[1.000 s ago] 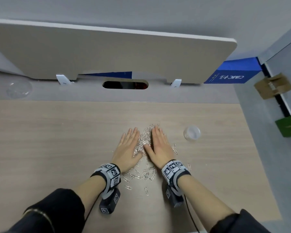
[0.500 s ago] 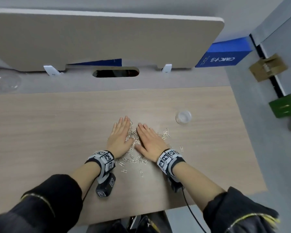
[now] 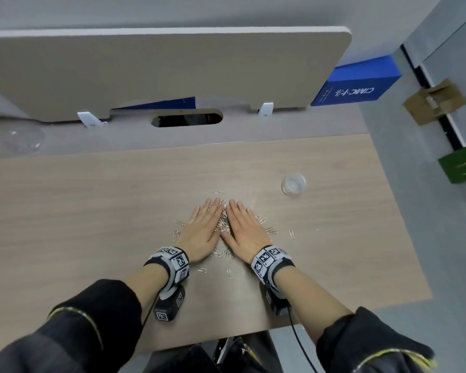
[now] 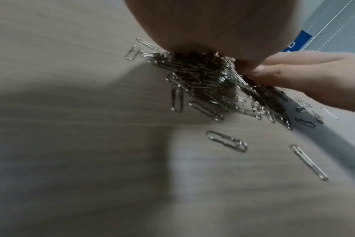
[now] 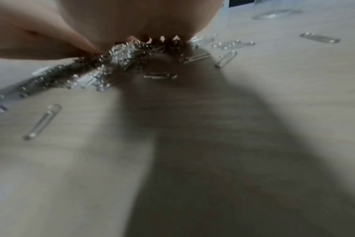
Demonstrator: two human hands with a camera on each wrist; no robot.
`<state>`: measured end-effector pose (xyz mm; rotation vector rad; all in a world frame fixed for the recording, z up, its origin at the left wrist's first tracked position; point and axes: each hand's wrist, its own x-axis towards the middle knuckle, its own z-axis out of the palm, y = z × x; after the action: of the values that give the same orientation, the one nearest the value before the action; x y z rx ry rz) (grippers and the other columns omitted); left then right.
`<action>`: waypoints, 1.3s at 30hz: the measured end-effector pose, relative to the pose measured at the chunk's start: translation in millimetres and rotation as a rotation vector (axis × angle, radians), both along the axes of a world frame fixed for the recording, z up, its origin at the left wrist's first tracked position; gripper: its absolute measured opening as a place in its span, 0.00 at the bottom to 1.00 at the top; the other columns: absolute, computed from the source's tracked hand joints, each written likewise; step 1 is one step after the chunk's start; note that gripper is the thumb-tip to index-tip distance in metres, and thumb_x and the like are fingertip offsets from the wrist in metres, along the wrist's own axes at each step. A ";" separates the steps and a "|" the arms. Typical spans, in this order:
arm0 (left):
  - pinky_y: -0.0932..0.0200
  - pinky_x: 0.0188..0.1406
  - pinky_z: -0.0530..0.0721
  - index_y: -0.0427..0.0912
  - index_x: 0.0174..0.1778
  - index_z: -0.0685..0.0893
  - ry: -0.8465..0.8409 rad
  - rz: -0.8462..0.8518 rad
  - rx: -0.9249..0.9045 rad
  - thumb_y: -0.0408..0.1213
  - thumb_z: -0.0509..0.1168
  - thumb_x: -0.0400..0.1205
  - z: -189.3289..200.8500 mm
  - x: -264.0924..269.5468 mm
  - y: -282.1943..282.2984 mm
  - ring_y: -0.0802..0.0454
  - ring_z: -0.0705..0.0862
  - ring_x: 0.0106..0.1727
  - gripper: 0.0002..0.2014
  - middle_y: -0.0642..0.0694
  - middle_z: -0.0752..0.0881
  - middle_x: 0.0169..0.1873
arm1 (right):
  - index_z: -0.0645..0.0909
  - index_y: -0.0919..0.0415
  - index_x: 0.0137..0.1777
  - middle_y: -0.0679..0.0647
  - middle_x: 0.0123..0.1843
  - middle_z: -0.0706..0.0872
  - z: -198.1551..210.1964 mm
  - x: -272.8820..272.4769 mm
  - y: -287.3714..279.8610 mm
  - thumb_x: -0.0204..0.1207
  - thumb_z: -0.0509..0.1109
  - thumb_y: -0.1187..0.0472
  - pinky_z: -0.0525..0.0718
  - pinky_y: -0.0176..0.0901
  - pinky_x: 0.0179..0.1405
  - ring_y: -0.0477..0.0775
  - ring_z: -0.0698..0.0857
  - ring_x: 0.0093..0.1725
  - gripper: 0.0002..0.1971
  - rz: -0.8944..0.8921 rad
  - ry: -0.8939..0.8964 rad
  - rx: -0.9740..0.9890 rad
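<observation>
A heap of silver paper clips (image 3: 223,223) lies on the wooden desk (image 3: 92,211), squeezed between my two hands. My left hand (image 3: 203,230) lies flat with straight fingers on the heap's left side. Flat against the heap's right side is my right hand (image 3: 246,230), its fingers straight too. The left wrist view shows the packed heap (image 4: 209,77) under my palm, with the right hand (image 4: 306,77) across from it. In the right wrist view the heap (image 5: 121,54) sits blurred below my palm. Loose clips (image 3: 271,231) lie scattered around both hands.
A small clear plastic jar (image 3: 293,184) stands open on the desk to the right of my hands. A beige divider panel (image 3: 159,71) rises at the back above a cable slot (image 3: 186,118). A clear lid (image 3: 24,137) lies far left. The desk's right edge is near.
Both hands have slid closer together, narrowing the gap and packing the clips into a tighter heap. The head camera has shifted, so the desk sits lower in view.
</observation>
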<state>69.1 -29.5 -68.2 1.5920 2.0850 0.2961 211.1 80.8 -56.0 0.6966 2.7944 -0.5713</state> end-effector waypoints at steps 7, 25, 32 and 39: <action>0.44 0.77 0.64 0.42 0.74 0.71 0.032 0.446 0.142 0.41 0.56 0.82 19.8 -14.0 -38.0 0.38 0.64 0.78 0.23 0.40 0.66 0.78 | 0.65 0.64 0.78 0.64 0.81 0.65 18.8 47.0 25.2 0.76 0.63 0.56 0.67 0.57 0.78 0.65 0.64 0.80 0.30 -0.493 0.115 0.070; 0.51 0.52 0.80 0.41 0.42 0.83 -0.401 0.862 -0.125 0.37 0.59 0.79 49.8 -21.7 -43.1 0.40 0.85 0.47 0.08 0.38 0.88 0.45 | 0.86 0.51 0.34 0.59 0.42 0.91 -3.6 50.2 44.6 0.62 0.64 0.61 0.87 0.64 0.55 0.64 0.89 0.46 0.09 -1.103 0.221 -0.601; 0.53 0.44 0.78 0.29 0.43 0.83 -0.363 0.978 -0.241 0.37 0.60 0.78 52.3 6.2 -60.6 0.37 0.83 0.43 0.13 0.34 0.85 0.40 | 0.85 0.69 0.50 0.67 0.48 0.89 24.0 83.9 26.2 0.62 0.62 0.59 0.87 0.55 0.54 0.71 0.88 0.49 0.20 -1.339 -0.023 -0.560; 0.57 0.31 0.75 0.44 0.28 0.79 -0.804 0.934 -0.121 0.31 0.62 0.76 48.3 35.0 -32.4 0.48 0.75 0.27 0.10 0.45 0.78 0.24 | 0.82 0.58 0.37 0.61 0.37 0.88 9.9 31.4 -4.0 0.71 0.64 0.71 0.90 0.55 0.44 0.61 0.88 0.38 0.09 -1.133 0.149 -0.865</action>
<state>104.1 -61.9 -19.8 0.2091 1.9341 0.9138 242.5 76.8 -46.0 1.9268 1.6330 -1.8490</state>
